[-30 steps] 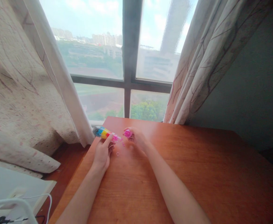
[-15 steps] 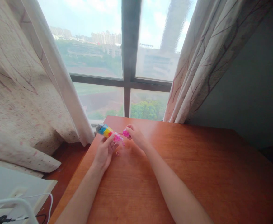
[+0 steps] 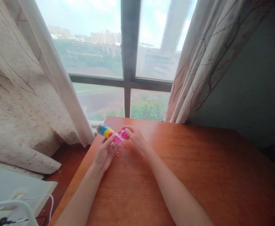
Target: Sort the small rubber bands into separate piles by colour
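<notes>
Now both hands are up at the far left corner of the wooden surface (image 3: pixel 198 175), close to the window (image 3: pixel 128 62). The left hand (image 3: pixel 103 153) has its grip closed around a clear tube (image 3: pixel 108 131) packed with bands of colour, blue, yellow, red and pink, and the tube is tilted, its dark far end pointing up and left toward the pale curtain (image 3: pixel 22 94). The right hand (image 3: pixel 134 138) comes in from the other side, its grip pinched on a pink cap (image 3: pixel 124 134) held right at the tube's near end; whether cap and tube actually touch is too small to tell. Both are lifted off the wood. Just below them, between the two hands, one tiny pink ring (image 3: pixel 118 153) lies loose on the surface. A second curtain (image 3: pixel 210 56) hangs at the right of the window, and down at the lower left a white cable (image 3: pixel 40 197) loops over a white ledge (image 3: pixel 10 188).
</notes>
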Available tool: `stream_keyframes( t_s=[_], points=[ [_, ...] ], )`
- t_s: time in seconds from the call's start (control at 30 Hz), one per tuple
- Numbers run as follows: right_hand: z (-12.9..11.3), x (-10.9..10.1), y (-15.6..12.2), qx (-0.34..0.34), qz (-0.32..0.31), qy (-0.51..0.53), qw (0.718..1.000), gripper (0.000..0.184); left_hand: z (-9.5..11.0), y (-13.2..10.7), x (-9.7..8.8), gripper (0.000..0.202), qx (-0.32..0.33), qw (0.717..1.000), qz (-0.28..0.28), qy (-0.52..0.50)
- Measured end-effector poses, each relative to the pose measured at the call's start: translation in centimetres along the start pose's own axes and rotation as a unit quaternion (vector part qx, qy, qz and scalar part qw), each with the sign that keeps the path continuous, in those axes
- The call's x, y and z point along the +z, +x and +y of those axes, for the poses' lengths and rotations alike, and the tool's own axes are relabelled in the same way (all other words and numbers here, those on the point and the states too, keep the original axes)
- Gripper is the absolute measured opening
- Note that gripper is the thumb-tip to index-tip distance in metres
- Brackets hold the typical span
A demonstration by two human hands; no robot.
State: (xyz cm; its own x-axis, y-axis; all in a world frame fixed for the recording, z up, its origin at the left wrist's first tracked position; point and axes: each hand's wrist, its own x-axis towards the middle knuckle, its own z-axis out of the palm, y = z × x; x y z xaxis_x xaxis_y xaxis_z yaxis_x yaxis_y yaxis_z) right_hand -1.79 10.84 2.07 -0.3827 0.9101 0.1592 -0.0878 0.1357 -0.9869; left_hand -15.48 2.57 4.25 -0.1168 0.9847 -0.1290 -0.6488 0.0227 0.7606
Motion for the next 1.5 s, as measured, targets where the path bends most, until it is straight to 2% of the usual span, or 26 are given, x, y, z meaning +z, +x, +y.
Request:
stream_keyframes(
  t_s=[0.17, 0.43, 0.8, 0.97, 1.3, 1.5],
  points=[
    [-0.1, 0.4, -0.2, -0.017, -0.008, 0.019, 1.0, 0.026, -0.1, 0.1, -0.1, 0.031, 0.007, 1.0, -0.001, -0.007],
    [0.8, 1.4, 0.2, -0.019, 0.023, 0.041, 0.999, 0.02, -0.3, 0.1, -0.2, 0.028, 0.01, 1.0, -0.003, -0.006],
    [-0.4, 0.8, 0.0, 0.001, -0.033, 0.063, 0.997, 0.039, 0.1, 0.0, 0.3, 0.028, 0.025, 1.0, 0.008, -0.001],
    [-0.8, 0.5, -0.2, 0.019, -0.049, 0.068, 0.996, 0.038, 0.3, 0.1, 0.2, 0.024, 0.03, 0.999, 0.011, 0.003],
    [0.3, 1.0, 0.3, -0.008, 0.008, 0.037, 0.999, 0.031, 0.5, 0.0, 0.2, 0.025, 0.031, 0.999, 0.009, 0.011],
    [-0.3, 0.8, -0.1, -0.005, -0.001, 0.024, 1.0, 0.046, 0.5, -0.1, 0.4, 0.029, 0.028, 1.0, 0.01, 0.008]
  ],
)
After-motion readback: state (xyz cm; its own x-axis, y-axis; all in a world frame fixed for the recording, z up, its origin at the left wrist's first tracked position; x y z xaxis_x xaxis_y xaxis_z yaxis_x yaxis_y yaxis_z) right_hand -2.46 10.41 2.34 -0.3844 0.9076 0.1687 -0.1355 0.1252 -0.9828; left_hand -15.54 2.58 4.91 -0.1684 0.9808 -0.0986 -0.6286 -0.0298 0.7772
